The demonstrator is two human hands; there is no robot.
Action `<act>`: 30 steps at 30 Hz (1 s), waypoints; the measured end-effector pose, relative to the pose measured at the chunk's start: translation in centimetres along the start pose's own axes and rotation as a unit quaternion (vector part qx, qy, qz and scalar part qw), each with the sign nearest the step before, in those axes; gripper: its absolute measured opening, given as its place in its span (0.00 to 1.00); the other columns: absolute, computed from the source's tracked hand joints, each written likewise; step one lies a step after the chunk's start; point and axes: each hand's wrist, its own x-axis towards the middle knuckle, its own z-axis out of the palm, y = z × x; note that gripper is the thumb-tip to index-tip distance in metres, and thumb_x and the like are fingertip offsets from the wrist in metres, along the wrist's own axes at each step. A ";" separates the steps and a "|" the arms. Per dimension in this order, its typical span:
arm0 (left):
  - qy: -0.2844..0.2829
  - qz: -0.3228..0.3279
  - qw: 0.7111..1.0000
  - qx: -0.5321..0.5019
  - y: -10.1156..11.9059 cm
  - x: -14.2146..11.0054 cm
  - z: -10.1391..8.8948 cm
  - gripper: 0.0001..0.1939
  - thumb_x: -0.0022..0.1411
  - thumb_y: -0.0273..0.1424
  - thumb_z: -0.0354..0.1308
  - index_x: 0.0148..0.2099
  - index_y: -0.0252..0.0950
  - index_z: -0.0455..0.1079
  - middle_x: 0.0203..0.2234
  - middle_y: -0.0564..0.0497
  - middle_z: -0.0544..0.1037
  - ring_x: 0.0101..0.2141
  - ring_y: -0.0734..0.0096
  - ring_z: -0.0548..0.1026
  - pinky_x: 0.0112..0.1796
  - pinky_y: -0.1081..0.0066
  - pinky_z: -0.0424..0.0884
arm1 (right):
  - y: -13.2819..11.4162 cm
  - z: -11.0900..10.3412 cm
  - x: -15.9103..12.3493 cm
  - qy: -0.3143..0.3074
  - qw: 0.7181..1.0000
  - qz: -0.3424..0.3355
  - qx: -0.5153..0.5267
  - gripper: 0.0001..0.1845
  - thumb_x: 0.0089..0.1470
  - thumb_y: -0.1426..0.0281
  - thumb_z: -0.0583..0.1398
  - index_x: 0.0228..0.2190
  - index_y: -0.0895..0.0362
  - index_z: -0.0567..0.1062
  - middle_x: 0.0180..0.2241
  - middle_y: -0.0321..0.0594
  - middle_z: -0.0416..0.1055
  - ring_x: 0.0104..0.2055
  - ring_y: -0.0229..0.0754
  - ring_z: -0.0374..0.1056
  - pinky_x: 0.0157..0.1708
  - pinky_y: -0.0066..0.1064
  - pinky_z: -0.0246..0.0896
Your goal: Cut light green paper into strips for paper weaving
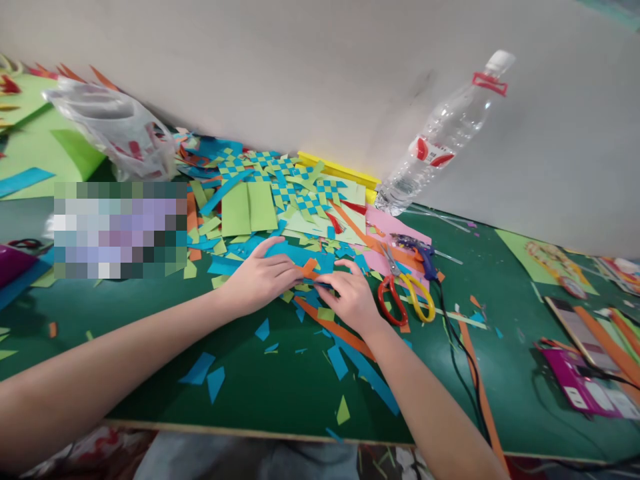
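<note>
My left hand and my right hand meet low over the middle of the green table, both with fingers closed. Between their fingertips they pinch a small piece of folded paper strips, orange on top with blue showing below it. How the strips cross is partly hidden by the fingers. An orange paper strip runs out below my right hand beside a long blue strip. Scissors with one red and one yellow handle lie open just right of my right hand.
A blue glue gun with a black cord lies behind the scissors. Blue-and-green woven paper is piled by the wall. A plastic bottle and a plastic bag stand behind. Paper scraps litter the green table.
</note>
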 end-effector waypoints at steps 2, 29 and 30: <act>-0.001 -0.003 1.000 -0.009 0.0 0.0 0.1 0.07 0.68 0.27 0.52 0.40 0.37 0.71 0.31 0.54 0.81 0.35 0.71 0.78 0.60 0.53 0.56 | 0.0 0.1 0.0 -0.002 1.000 0.000 0.001 0.06 0.61 0.71 0.57 0.33 0.56 0.74 0.28 0.37 0.79 0.28 0.37 0.72 0.52 0.42 0.62; -0.022 -0.018 1.000 0.007 -0.5 -0.1 0.2 0.11 0.70 0.30 0.48 0.40 0.36 0.72 0.27 0.54 0.79 0.30 0.71 0.77 0.59 0.51 0.58 | 0.4 0.3 -0.4 -0.001 0.995 0.079 0.060 0.05 0.58 0.69 0.61 0.34 0.54 0.79 0.30 0.36 0.80 0.31 0.39 0.74 0.37 0.32 0.69; -0.024 -0.020 1.000 0.005 -0.5 -0.1 0.2 0.11 0.70 0.30 0.48 0.40 0.36 0.72 0.27 0.54 0.79 0.30 0.72 0.77 0.59 0.51 0.58 | 0.4 0.3 -0.4 0.002 0.995 0.077 0.060 0.05 0.58 0.69 0.61 0.34 0.55 0.79 0.30 0.36 0.80 0.31 0.39 0.74 0.37 0.32 0.69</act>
